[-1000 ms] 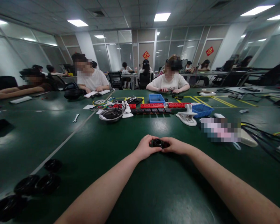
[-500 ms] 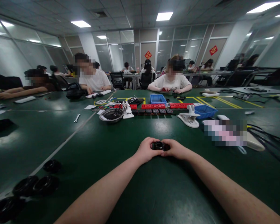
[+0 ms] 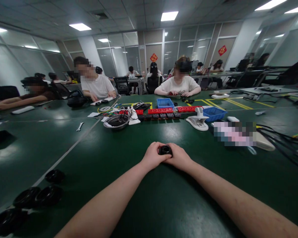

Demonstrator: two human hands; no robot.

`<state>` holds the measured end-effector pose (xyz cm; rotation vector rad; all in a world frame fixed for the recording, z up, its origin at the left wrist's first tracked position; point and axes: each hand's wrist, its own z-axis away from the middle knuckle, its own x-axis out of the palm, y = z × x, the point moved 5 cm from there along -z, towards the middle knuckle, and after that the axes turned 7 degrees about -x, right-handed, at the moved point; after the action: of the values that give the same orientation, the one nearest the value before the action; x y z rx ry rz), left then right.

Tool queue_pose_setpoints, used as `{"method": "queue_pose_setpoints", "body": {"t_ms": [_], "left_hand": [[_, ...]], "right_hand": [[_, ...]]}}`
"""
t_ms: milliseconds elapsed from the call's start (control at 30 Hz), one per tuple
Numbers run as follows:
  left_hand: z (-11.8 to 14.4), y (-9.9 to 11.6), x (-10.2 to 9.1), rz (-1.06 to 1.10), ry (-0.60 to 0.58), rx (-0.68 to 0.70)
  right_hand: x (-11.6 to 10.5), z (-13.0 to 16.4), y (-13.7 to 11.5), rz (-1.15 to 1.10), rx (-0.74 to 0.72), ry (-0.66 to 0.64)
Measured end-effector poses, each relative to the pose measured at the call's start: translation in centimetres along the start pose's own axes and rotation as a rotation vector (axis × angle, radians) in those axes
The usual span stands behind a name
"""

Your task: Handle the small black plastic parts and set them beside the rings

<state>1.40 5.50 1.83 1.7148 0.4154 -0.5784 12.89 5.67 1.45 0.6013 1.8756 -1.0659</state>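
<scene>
A small, glossy black ring-shaped part [image 3: 166, 150] with a round hole facing up sits between my two hands in the middle of the table. My left hand [image 3: 152, 155] is curled around its left side, thumb across the near edge. From the right, my right hand [image 3: 180, 156] wraps the other side, and the fingertips of both hands meet around it. The fingers partly cover the part's outer wall. At the lower left, several larger black rings [image 3: 55, 176] lie on the green tabletop.
Beyond my hands stand a metal bowl [image 3: 116, 121], red power strips [image 3: 160, 110], a white clip base [image 3: 198, 122] and blue trays [image 3: 215, 114]. A wrench [image 3: 79, 126] lies to the left, black cables [image 3: 279, 138] to the right. People [image 3: 177, 81] sit across the table.
My hands have drawn closer together around the black ring-shaped part, the right one covering more of its side. The whole view has shifted slightly.
</scene>
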Motion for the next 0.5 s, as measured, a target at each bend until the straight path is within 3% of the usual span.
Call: {"method": "queue_pose_setpoints", "body": {"t_ms": [100,233,500], "left_hand": [[-0.1,0.1,-0.1,0.046,-0.144,0.044],[-0.2,0.2,-0.3,0.053,-0.180,0.078],[-0.1,0.5,-0.2,0.049,-0.180,0.071]], "right_hand": [[-0.3,-0.3,0.2,-0.251,-0.156,-0.142],[-0.6,-0.6,1.1,-0.473,-0.191,-0.320],[-0.4,-0.7,1.6,-0.456,-0.174,-0.338]]}}
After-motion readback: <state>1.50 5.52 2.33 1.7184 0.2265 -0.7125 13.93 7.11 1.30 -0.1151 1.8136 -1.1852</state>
